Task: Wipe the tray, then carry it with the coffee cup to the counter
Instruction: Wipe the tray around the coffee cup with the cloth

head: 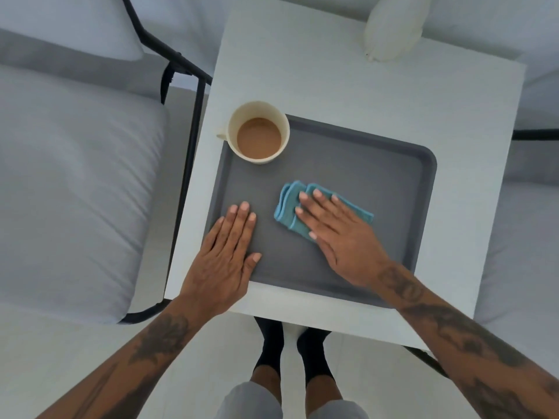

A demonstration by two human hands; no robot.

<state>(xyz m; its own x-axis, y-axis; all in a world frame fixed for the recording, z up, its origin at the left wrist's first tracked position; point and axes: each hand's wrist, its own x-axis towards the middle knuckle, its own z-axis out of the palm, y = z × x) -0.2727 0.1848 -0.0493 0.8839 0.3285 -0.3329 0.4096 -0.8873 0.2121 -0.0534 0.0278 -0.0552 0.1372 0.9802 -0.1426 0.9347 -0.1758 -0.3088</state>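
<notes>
A dark grey tray [378, 164] lies on a small white table [332, 80]. A cream coffee cup [259, 132] with milky coffee stands in the tray's far left corner, its handle pointing left. My right hand [338, 234] lies flat on a folded blue cloth [290, 204], pressing it onto the middle of the tray. My left hand [225, 258] rests flat, fingers together, on the tray's near left part and holds nothing.
A black-framed chair with pale cushions [75, 176] stands left of the table. More pale cushions [532, 207] lie to the right. A white object [393, 28] sits at the table's far edge. My feet in dark socks [290, 349] stand under the near edge.
</notes>
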